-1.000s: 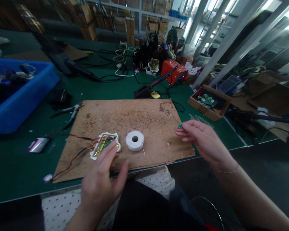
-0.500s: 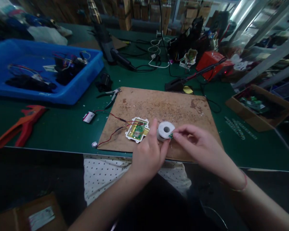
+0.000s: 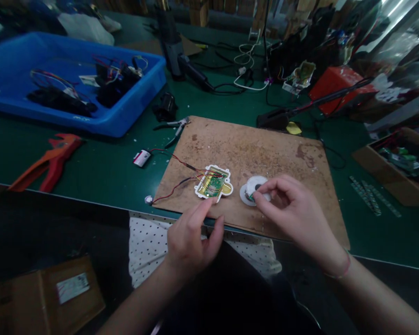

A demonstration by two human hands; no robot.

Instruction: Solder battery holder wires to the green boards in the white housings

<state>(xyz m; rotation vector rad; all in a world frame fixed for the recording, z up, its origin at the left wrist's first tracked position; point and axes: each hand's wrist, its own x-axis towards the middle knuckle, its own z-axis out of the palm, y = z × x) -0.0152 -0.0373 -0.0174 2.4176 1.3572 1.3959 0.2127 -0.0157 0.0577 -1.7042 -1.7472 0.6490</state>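
Observation:
My right hand [image 3: 293, 211] pinches a small green circuit board [image 3: 252, 197] between thumb and fingertips. It is held over a white spool [image 3: 246, 195] of thin wire, probably solder, which stands on the brown board and is partly covered by my fingers. To the left lies a white-edged housing [image 3: 226, 190] with a green circuit board [image 3: 212, 184] inside and red, black and yellow wires running out. My left hand [image 3: 195, 235] is open, thumb and index finger apart. Its index fingertip is at the housing's lower edge; whether it touches I cannot tell.
Wires lead to a white battery [image 3: 141, 158] and a small round part [image 3: 148, 199]. Around the brown board [image 3: 230, 135] are pliers [image 3: 176, 128], a soldering iron [image 3: 300, 111], orange-handled cutters [image 3: 52, 158], a blue tray [image 3: 125, 123] and a cardboard box [image 3: 387, 172].
My left hand has let go of the spool and moved left and down toward the housing. My right hand keeps the small board and is now over the spool. The camera view has shifted.

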